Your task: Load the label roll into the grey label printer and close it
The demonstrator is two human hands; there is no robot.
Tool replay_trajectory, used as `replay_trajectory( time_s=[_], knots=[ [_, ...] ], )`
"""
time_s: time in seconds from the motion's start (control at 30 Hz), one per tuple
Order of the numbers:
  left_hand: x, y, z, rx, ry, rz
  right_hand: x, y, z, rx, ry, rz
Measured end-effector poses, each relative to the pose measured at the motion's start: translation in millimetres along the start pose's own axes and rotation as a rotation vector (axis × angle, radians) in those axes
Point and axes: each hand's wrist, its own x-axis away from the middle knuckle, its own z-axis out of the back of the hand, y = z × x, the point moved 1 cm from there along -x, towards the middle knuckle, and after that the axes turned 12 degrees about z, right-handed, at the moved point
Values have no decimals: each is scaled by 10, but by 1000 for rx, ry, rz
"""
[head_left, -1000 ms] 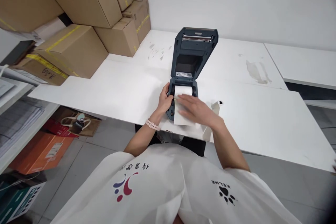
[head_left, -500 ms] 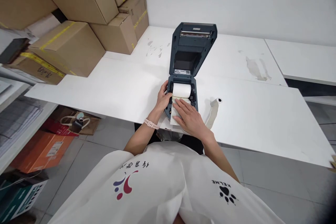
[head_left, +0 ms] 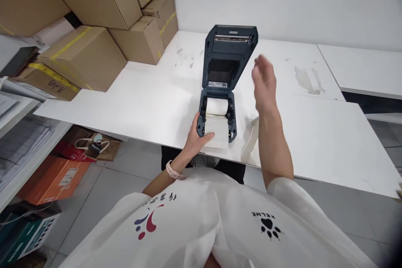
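A dark blue label printer (head_left: pixel 201 123) stands on the white table with its lid (head_left: pixel 230 54) raised. Inside lies a white label roll (head_left: pixel 217 106), and its strip (head_left: pixel 219 127) runs forward over the printer's front edge. My left hand (head_left: pixel 195 137) grips the printer's front left side, fingers outside and thumb over the strip. My right hand (head_left: pixel 265 79) is up in the air beside the lid's right edge, apart from it. It is slightly blurred, holds nothing, and its fingers look loosely bent and open. Behind my right forearm, a loose strip of paper (head_left: pixel 250 144) lies partly hidden.
Taped cardboard boxes (head_left: pixel 138 42) are stacked at the table's back left. At left, a shelf (head_left: pixel 37 155) stands above an orange box (head_left: pixel 52 178) and a green box (head_left: pixel 29 234). A white wall (head_left: pixel 282 4) rises behind the table (head_left: pixel 307 134).
My right hand has left the label strip and risen to the right of the lid. My left hand has slid toward the printer's front, its thumb now on the strip.
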Motion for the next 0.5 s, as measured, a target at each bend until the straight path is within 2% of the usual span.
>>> replay_trajectory(
  time_s=[0.1,0.17,0.2,0.27,0.37,0.43,0.5],
  knots=[
    [2,8,9,20,-11,-2,-704,289,-126,-164,-113,-129],
    [-14,-10,27,26,-17,22,-890,270,-225,-270,-179,-142],
    [-24,-25,48,39,-27,33,-874,202,-258,-302,-182,-123],
    [-50,-51,127,116,-45,53,-637,5,-273,-332,-133,-85],
    [-92,-21,319,282,-19,71,43,-292,-209,-360,-51,-95],
    [-116,66,428,325,16,58,527,-419,-169,-308,-73,-115],
    [-137,185,459,309,17,38,921,-466,-164,-239,-76,-192]
  ],
)
